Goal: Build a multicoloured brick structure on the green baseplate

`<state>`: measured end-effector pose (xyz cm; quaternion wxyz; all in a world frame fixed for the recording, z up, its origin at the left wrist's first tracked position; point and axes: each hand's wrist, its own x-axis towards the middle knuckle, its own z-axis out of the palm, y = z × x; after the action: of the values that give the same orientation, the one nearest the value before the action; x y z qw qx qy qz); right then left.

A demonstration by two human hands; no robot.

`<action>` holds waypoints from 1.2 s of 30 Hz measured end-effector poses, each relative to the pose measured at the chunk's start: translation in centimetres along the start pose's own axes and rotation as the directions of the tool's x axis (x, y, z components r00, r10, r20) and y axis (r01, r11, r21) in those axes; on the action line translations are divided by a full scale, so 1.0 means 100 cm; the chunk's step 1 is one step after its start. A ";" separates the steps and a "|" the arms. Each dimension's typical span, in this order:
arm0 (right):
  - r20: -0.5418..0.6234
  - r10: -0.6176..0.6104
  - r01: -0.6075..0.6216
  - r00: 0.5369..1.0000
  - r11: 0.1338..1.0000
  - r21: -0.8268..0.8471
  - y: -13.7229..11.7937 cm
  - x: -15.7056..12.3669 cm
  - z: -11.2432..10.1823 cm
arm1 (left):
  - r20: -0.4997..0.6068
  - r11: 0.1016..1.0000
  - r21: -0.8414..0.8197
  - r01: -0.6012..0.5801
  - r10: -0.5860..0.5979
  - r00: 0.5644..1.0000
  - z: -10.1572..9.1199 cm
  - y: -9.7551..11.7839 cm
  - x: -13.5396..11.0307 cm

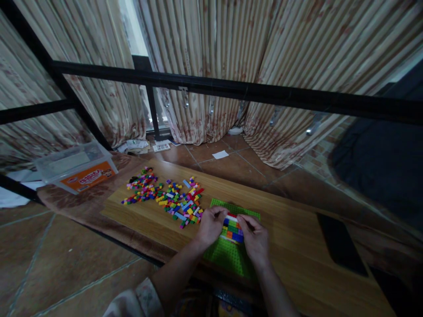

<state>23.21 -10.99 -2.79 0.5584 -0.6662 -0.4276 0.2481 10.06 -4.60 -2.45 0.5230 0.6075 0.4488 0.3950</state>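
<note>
A green baseplate (228, 255) lies on the wooden board, with a block of stacked coloured bricks (231, 229) built on its middle. My left hand (210, 226) rests at the block's left side, fingers curled and pinched at its top edge. My right hand (255, 237) sits at the block's right side, fingers closed and pressing on the top row near a white brick. Both hands touch the brick block. A spread of several loose coloured bricks (172, 198) lies on the board to the left of my hands.
A clear plastic box with an orange label (76, 167) stands at the board's far left. A dark flat phone-like slab (340, 244) lies to the right. A black metal frame (231, 90) crosses in front of striped curtains. Papers litter the tiled floor.
</note>
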 end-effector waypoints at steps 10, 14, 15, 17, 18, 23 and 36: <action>0.058 0.116 -0.117 0.992 0.993 0.015 0.009 0.005 -0.008 | 0.067 1.000 0.015 0.014 -0.015 0.998 -0.007 -0.004 0.009; 0.017 0.097 -0.097 0.995 0.995 -0.028 0.005 0.009 -0.006 | 0.073 0.999 0.019 0.030 -0.031 0.997 -0.008 -0.005 0.010; 0.031 0.086 -0.084 0.996 0.996 -0.039 0.004 0.010 -0.005 | 0.087 1.000 0.017 0.026 -0.027 0.996 -0.008 -0.005 0.009; 0.074 0.078 -0.073 0.994 0.995 -0.071 0.003 0.009 -0.001 | 0.116 1.000 0.010 0.013 -0.014 0.993 -0.005 -0.005 0.007; 0.093 0.083 -0.075 0.992 0.994 -0.085 0.002 0.008 0.001 | 0.125 1.000 0.006 0.007 -0.008 0.992 -0.004 -0.004 0.006; 0.141 0.126 -0.112 0.982 0.988 -0.104 0.006 0.004 0.005 | 0.118 1.000 0.002 -0.002 0.002 0.993 0.003 -0.006 0.002; 0.029 0.142 -0.136 0.990 0.980 -0.143 -0.002 -0.004 0.010 | 0.073 0.997 0.072 -0.008 0.003 0.997 0.008 0.002 -0.002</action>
<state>22.18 -10.80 -2.86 0.4827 -0.7272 -0.4075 0.2686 10.77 -5.01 -2.33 0.5155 0.6413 0.4418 0.3575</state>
